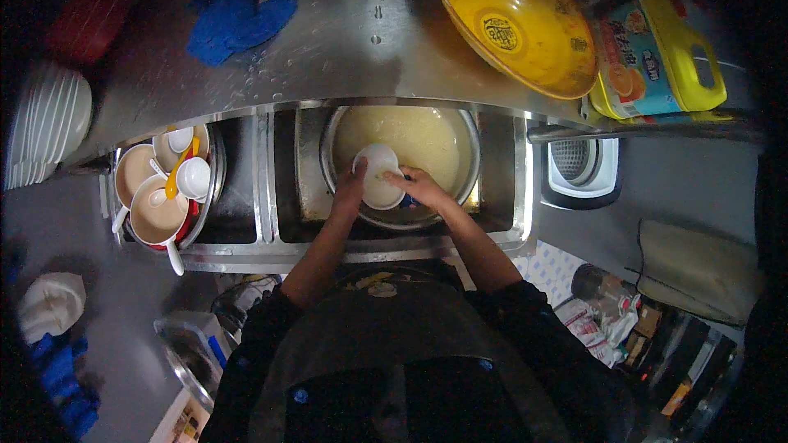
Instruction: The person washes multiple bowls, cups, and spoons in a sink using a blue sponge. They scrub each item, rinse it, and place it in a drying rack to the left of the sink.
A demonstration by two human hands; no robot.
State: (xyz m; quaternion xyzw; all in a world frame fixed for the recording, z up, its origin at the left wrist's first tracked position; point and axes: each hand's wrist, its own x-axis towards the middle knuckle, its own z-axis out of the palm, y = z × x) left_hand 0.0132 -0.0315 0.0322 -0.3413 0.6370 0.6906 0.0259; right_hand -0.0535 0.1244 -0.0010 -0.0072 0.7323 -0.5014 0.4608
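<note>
Over a large round metal basin in the right sink compartment, both hands hold a small white bowl. Cloudy, pale yellow liquid lies in the basin. My left hand grips the bowl's left rim, thumb on top. My right hand is at its right side, fingers reaching inside near small yellowish bits. Something dark blue, perhaps a cloth, shows beneath my right hand. The bowl is tilted with its inside towards me; its underside is hidden.
White-handled pans, small white bowls and a yellow spoon fill a round container at left. On the steel counter lie a blue cloth, a large yellow dish and a yellow jug. Stacked white dishes stand far left.
</note>
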